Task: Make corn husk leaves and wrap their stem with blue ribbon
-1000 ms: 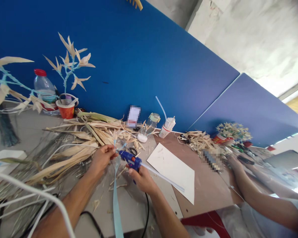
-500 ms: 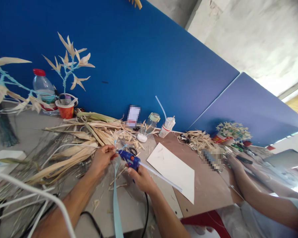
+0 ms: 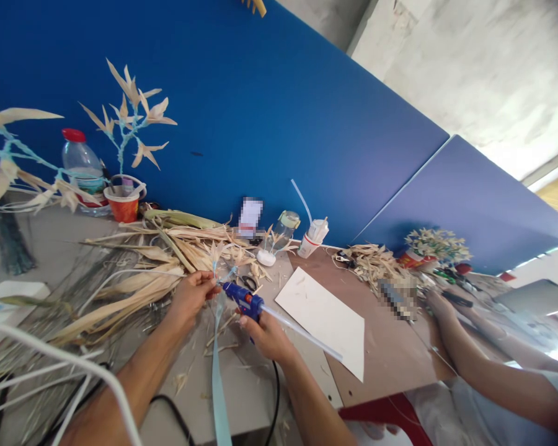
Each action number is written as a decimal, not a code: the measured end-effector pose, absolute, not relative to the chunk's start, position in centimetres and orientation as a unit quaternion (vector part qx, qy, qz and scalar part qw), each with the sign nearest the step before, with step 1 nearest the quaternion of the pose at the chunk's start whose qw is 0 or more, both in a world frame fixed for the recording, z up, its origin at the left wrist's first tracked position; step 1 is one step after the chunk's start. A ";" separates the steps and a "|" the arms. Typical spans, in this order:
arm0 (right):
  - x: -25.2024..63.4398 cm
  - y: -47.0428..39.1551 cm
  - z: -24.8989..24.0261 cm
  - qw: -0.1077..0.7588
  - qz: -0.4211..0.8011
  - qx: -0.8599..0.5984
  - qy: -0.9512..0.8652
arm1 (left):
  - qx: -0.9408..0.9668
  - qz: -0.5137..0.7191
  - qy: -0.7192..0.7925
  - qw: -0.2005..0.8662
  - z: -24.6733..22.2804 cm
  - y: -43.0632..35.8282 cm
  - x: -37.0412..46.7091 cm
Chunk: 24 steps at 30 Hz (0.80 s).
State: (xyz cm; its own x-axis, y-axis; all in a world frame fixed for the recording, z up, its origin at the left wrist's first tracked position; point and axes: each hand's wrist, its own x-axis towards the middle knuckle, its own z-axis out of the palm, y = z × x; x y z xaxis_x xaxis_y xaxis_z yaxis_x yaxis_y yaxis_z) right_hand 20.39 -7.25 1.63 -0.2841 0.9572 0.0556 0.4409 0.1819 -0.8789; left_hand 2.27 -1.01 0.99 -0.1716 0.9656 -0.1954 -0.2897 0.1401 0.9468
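My right hand (image 3: 266, 333) is wrapped round the handle of a blue glue gun (image 3: 242, 298), whose nozzle points left. A long clear glue stick (image 3: 302, 332) sticks out of its back. My left hand (image 3: 196, 295) is closed in a pinch on a small husk flower stem (image 3: 215, 263) with light blue wrapping, right by the nozzle. From that spot a light blue ribbon (image 3: 219, 384) hangs down over the table's front edge. The fingers hide the pinched part of the stem. Scissors (image 3: 248, 283) lie just behind the glue gun.
Dry corn husks (image 3: 134, 291) and thin wires spread over the left. A white sheet (image 3: 323, 322) lies at right. Behind stand a red cup (image 3: 123, 204) with a husk flower branch, a bottle (image 3: 81, 167) and a jar (image 3: 286, 229). Another person's arm (image 3: 465, 341) rests at far right.
Hardly anything differs. The glue gun has shifted very slightly at my left fingertips, while both hands keep their places.
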 end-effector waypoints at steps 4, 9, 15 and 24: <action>20.4 -7.2 1.6 0.326 0.398 -0.510 -0.689 | 0.337 0.566 0.513 0.550 0.9 -1.0 2.3; 20.1 -7.1 1.9 0.333 0.404 -0.504 -0.687 | 0.356 0.558 0.521 0.539 0.8 -1.0 2.5; 19.8 -6.9 1.7 0.350 0.431 -0.498 -0.666 | 0.362 0.549 0.537 0.528 1.2 -1.0 2.6; 19.8 -6.9 1.8 0.339 0.426 -0.499 -0.674 | 0.396 0.543 0.552 0.493 0.6 -0.7 2.5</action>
State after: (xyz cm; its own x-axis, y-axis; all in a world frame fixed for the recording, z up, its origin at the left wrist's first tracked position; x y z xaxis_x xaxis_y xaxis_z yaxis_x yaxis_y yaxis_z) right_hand 19.85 -6.91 1.82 -0.2708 0.9621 0.0315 0.3836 0.1379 -0.9131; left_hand 2.52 -0.69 0.65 -0.2008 0.9729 -0.1146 -0.0986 0.0963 0.9905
